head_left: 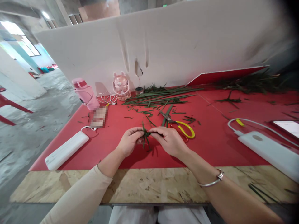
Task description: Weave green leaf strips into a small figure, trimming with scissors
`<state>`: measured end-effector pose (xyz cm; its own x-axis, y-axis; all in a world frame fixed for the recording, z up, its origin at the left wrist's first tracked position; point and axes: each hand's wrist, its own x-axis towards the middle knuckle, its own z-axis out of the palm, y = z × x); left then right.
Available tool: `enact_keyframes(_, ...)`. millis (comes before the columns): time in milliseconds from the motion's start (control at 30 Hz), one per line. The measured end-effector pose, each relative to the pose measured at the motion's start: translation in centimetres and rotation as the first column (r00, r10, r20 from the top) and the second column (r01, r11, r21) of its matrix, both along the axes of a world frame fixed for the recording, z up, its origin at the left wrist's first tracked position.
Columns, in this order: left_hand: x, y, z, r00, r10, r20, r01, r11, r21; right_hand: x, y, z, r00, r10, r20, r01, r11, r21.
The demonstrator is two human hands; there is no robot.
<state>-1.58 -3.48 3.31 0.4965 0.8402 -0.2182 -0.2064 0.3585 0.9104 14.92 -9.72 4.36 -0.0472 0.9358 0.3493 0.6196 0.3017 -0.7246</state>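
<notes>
Between my two hands, a little above the red table cover, is a small knot of woven green leaf strips (146, 134) with loose ends sticking out up and down. My left hand (131, 139) pinches it from the left between thumb and fingers. From the other side my right hand (171, 140) pinches a strip at the knot's right edge. Just beyond my right hand lie yellow-handled scissors (187, 130), blades pointing away to the left, across a broad green leaf piece (167, 113). Small leaf cuttings (147, 113) are scattered behind the hands.
Long green strips (161, 95) lie at the back beside a pink bear-eared bottle (121, 87) and a pink flask (86, 95). White power banks (67, 150) flank both sides, one with a cable (268, 149). A phone (287, 128) sits far right. A white panel (168, 43) rises behind.
</notes>
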Motion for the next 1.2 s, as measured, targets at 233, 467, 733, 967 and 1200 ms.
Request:
enact_keyframes(233,0.1,0.0,0.2,0.998,0.021,-0.064,-0.011,0.989,0.15,0.1,0.7,-0.5,0.954,-0.072,-0.292,-0.031,0.942,-0.335)
enact_keyframes(467,0.1,0.0,-0.1,0.994,0.007,-0.113,-0.001,0.999,0.052,0.5,0.6,-0.3,0.992,-0.066,-0.107,0.043,0.977,-0.208)
enact_keyframes(733,0.4,0.3,-0.8,0.992,0.061,-0.107,-0.061,0.998,0.009,2.6,0.0,1.6,0.934,-0.318,0.164,0.238,0.894,0.381)
enact_keyframes(967,0.9,-0.9,-0.7,0.969,0.002,-0.248,0.033,0.99,0.139,0.0,0.9,-0.7,0.987,-0.091,-0.135,0.063,0.978,-0.199)
enact_keyframes(1200,1.2,-1.3,-0.4,0.987,-0.007,-0.159,0.016,0.999,0.052,-0.7,1.3,-1.0,0.933,-0.135,-0.333,0.012,0.938,-0.346)
